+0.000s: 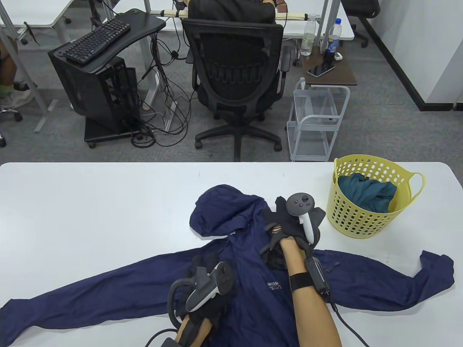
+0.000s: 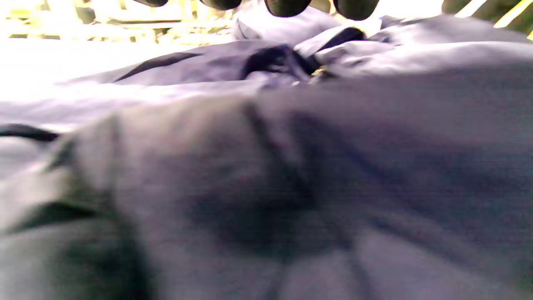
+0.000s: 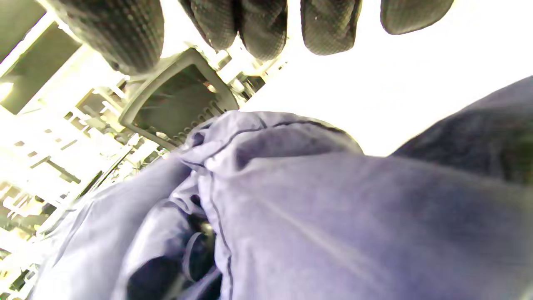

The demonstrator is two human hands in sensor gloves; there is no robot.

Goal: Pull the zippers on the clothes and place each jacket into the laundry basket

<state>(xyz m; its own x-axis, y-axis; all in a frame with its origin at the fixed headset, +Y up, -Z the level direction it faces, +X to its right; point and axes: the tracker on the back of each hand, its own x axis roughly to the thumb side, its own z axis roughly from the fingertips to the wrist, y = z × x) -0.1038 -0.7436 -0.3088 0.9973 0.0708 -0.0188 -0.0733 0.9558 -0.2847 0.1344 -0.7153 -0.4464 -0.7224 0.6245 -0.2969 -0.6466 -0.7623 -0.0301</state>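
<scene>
A navy hooded jacket (image 1: 253,292) lies spread on the white table, front up, with its sleeves out to both sides and its hood (image 1: 220,209) toward the far edge. My right hand (image 1: 280,213) lies flat on the upper chest by the collar, fingers spread. In the right wrist view its fingertips (image 3: 329,29) hang over the jacket fabric (image 3: 333,216) and hold nothing. My left hand (image 1: 204,262) rests on the jacket's middle. Its fingertips (image 2: 287,6) sit just above the cloth (image 2: 266,175). At the right, a yellow laundry basket (image 1: 356,220) holds a teal garment (image 1: 365,193).
The basket stands close to the right of my right hand. Bare white tabletop (image 1: 90,217) stretches to the left of the hood. Beyond the far edge stand a black office chair (image 1: 237,72) and a white wire cart (image 1: 316,119).
</scene>
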